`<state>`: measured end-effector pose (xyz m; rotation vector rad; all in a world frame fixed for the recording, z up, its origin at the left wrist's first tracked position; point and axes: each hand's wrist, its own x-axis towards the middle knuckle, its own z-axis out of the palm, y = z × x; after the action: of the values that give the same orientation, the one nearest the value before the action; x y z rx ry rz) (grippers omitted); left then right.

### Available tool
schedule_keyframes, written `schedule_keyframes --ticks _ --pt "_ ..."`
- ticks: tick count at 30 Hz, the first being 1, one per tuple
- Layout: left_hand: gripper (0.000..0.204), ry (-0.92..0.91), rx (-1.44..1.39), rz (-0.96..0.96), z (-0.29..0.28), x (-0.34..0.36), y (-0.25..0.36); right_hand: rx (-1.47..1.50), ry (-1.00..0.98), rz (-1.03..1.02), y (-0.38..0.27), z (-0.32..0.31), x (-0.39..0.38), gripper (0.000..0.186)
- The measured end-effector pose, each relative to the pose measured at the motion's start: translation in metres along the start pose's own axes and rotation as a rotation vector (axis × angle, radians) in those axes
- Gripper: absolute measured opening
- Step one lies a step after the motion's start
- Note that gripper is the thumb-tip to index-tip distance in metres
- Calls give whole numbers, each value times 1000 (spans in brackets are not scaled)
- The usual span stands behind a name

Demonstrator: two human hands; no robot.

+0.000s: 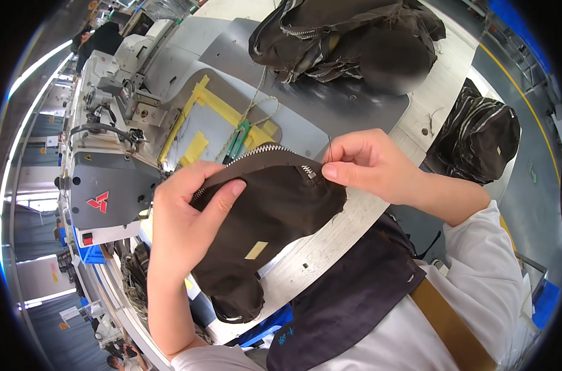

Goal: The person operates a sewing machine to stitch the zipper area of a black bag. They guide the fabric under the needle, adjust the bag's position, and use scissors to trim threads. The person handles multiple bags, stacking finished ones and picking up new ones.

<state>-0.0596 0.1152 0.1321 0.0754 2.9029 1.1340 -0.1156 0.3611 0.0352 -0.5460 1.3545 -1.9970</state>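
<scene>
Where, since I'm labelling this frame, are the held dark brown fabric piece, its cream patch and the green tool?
Dark brown fabric piece [270, 203], head view: middle of its broad face.
Cream patch [256, 250], head view: its centre.
Green tool [238, 141], head view: middle of its visible body.

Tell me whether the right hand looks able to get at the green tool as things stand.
Probably yes: the green tool lies mostly uncovered just beyond the dark fabric piece, with open space toward the right hand, though that hand seems busy pinching at the piece's end.
</scene>
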Motion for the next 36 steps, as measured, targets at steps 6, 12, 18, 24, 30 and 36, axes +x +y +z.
schedule_keyframes --ticks 6,12,18,24,30,36 --pt "17 32 269 196 -7 4 12 8 -6 60 4 1 2 16" --pt "15 37 350 208 -7 2 22 7 13 66 7 2 3 15" --pt "27 33 341 280 7 6 16 -94 51 -56 9 6 6 14" --pt "24 -96 306 256 11 19 28 -401 52 -245 1 12 16 13" --pt "14 -33 234 239 9 23 34 -80 77 -269 2 18 24 18" --pt "17 -41 273 360 4 32 31 -12 59 -238 2 20 28 20"
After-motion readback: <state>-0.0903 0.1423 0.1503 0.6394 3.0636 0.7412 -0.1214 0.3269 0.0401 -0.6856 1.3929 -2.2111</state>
